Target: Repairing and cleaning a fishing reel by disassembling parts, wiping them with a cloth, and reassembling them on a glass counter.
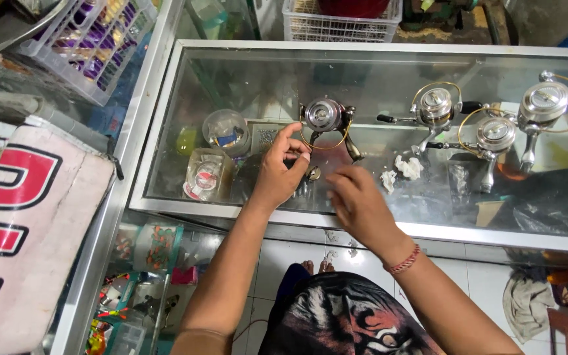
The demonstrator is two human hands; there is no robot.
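Observation:
My left hand (281,171) rests on the glass counter top (244,79), thumb and fingers pinched around a small dark part beside a spinning fishing reel (327,121) with a gold bail wire. A small round metal piece (314,173) lies on the glass just right of that hand. My right hand (357,202) hovers blurred over the glass to the right, fingers bent, and I cannot tell whether it holds anything. Bits of crumpled white tissue (403,169) lie beyond it.
Three more silver reels (436,108) (494,138) (544,105) stand on the glass at the right. Small jars and spools (225,131) show inside the case. A white basket (340,25) sits behind, a wire tray (93,46) at upper left, a red-and-white board (27,217) at left.

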